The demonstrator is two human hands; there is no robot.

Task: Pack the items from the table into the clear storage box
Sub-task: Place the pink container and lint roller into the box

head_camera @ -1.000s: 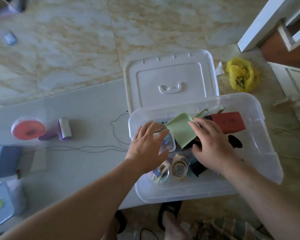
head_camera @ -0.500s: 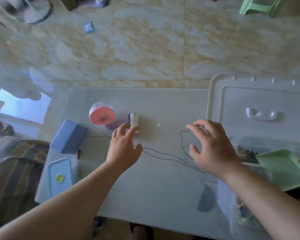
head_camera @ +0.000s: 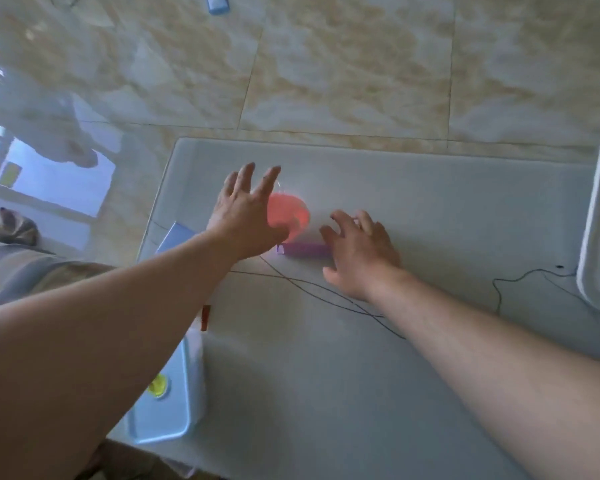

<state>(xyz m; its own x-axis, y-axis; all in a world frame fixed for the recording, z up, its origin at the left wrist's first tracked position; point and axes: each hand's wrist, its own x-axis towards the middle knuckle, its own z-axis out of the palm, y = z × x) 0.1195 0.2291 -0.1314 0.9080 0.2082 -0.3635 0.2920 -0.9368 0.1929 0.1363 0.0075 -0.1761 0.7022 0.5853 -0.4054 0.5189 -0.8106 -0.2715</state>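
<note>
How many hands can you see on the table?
2. The left hand reaches over the pink round container; the right hand hovers beside it, over the purple item. Neither holds anything.

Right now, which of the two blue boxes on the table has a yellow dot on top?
The flat light-blue box at the table's near left corner, under the left forearm; a yellow dot marks its lid. The other blue box, farther back, shows none.
</note>
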